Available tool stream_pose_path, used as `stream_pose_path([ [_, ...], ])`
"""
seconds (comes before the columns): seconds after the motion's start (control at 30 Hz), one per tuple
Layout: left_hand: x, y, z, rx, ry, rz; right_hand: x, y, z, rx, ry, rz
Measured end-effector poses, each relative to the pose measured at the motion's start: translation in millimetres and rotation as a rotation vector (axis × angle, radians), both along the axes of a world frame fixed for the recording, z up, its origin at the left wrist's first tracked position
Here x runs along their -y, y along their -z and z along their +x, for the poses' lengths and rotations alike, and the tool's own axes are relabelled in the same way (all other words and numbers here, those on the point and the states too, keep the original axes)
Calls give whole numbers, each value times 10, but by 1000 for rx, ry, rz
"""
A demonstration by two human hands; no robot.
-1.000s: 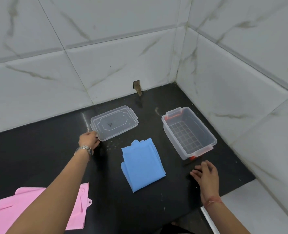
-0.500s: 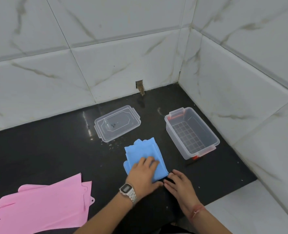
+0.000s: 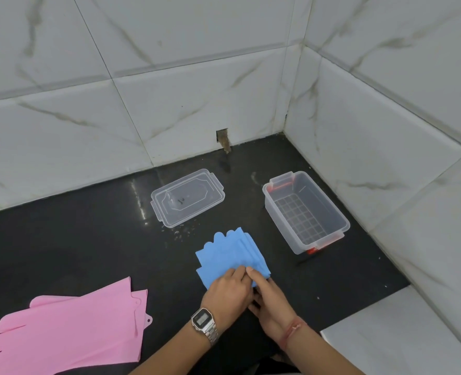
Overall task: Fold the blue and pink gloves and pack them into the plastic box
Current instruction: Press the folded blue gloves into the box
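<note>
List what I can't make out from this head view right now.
- Blue gloves: near edge is hidden under the left hand and right hand; grip unclear.
- Pink gloves: fingers cut off by the left frame edge.
- Lid: small dark mark, too small to read.
- Plastic box: near clip partly hidden by its wall.

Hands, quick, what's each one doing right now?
Left hand: fingers pinching the near edge of the folded blue gloves.
Right hand: fingers gripping the same edge beside it.

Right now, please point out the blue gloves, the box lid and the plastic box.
blue gloves (image 3: 228,251): head view, folded top layer.
box lid (image 3: 187,201): head view, flat centre panel.
plastic box (image 3: 279,212): head view, left wall.
</note>
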State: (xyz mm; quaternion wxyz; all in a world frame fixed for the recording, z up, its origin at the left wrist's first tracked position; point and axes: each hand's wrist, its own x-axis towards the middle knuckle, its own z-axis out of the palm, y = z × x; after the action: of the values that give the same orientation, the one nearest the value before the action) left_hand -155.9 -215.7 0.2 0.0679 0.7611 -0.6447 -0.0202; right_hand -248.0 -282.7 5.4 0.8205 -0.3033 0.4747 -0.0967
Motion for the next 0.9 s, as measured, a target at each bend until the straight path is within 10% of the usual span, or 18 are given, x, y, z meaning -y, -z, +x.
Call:
stream_pose_path([
  [0.17, -52, -63, -121, -103, -43, -117, 31, -1, 72, 122, 100, 165],
  [0.63, 202, -760, -149, -363, -7, -546, 930, -1080, -189, 371, 340, -248],
  [0.9, 592, -780, -329, -708, -197, -394, 1583, -1063, -216, 338, 502, -94],
])
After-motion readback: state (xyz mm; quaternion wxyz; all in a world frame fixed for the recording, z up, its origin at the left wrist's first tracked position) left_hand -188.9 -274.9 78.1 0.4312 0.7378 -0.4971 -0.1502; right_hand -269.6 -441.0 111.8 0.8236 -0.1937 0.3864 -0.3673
